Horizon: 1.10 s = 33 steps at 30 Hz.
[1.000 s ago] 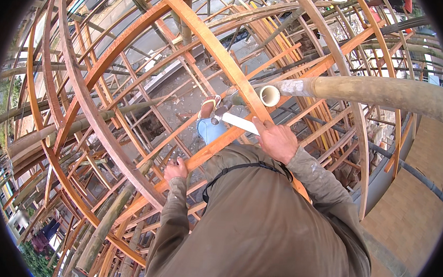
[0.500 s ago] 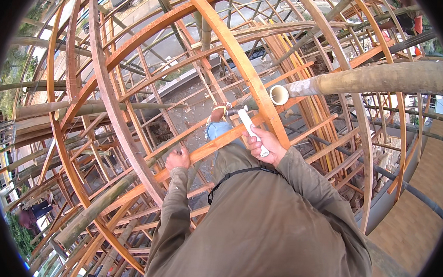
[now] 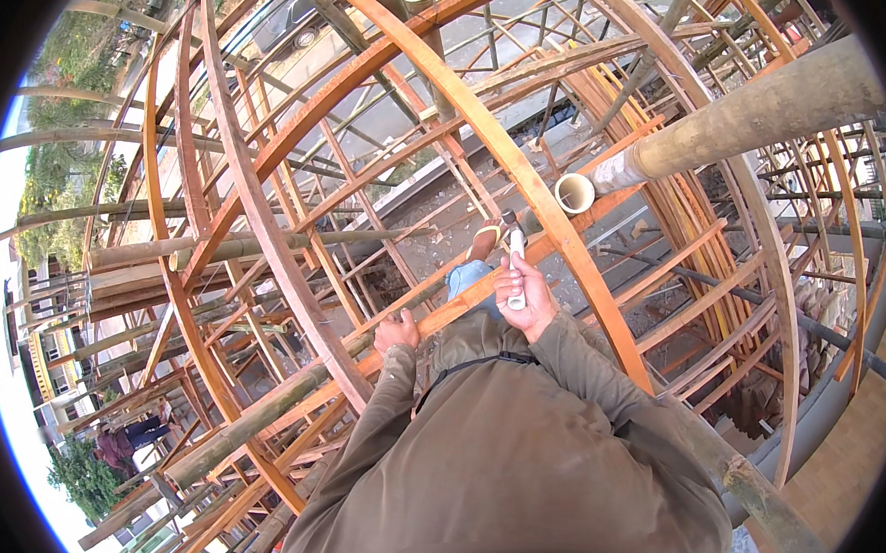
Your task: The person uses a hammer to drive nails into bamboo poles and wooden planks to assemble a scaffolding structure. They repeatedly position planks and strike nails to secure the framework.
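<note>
My right hand (image 3: 528, 293) is wrapped round the white handle of a hammer (image 3: 517, 244). The dark hammer head points away from me, above the orange timber beam (image 3: 458, 307) that crosses in front of my waist. My left hand (image 3: 397, 331) is closed at the same beam, further left, with the fingers curled together. Anything pinched in them is too small or hidden to make out. A sandalled foot (image 3: 484, 242) and a blue-clad leg show just beyond the beam.
Curved timber ribs (image 3: 528, 181) rise around me. A thick bamboo pole (image 3: 762, 113) and an open pale pipe end (image 3: 574, 193) lie to the right. Bamboo poles (image 3: 255, 422) run at left. Far below are the ground, a parked vehicle (image 3: 286, 23) and another person (image 3: 139, 436).
The view has swung, so the frame sits further right and lower. My right hand has turned the hammer more upright. My left hand stays closed near the beam.
</note>
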Available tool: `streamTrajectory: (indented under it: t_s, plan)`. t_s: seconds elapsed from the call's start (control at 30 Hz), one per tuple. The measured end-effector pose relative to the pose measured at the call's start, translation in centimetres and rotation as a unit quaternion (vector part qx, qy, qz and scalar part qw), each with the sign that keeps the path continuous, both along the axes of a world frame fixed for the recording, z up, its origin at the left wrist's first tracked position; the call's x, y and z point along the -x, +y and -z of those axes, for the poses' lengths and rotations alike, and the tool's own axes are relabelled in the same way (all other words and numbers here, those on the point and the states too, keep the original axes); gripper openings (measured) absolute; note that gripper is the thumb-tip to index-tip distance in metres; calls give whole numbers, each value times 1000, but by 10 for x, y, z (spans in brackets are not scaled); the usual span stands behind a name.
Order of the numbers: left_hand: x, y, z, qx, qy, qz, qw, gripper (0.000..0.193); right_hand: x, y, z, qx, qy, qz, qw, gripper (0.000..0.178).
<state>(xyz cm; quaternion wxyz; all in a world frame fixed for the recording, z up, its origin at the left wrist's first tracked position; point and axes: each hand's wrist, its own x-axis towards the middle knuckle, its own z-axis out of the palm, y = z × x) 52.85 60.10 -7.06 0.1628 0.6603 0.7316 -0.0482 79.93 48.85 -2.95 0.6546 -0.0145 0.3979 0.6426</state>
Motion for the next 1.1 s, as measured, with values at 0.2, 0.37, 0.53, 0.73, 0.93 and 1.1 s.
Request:
streamTrajectory:
  t_s: [0.2, 0.37, 0.53, 0.73, 0.93, 1.1]
  plan:
    - [0, -2, 4, -15, 27, 25, 999, 48, 5, -12, -8, 25, -114, -15, 993, 5]
    - [3, -2, 5, 5, 35, 38, 999, 49, 8, -11, -7, -104, 1, 17, 994, 6]
    - [3, 1, 8, 16, 47, 36, 998, 50, 8, -9, -3, -7, -56, -13, 998, 6]
    - [3, 2, 5, 34, 32, 34, 998, 53, -1, 13, -10, 56, -79, -16, 995, 9]
    - [-3, 3, 1, 55, 61, 26, 996, 54, 14, 6, -55, 76, -341, -184, 919, 16]
    - [-3, 1, 0, 25, 46, 35, 998, 47, 16, 7, -63, 123, -439, -233, 859, 14]
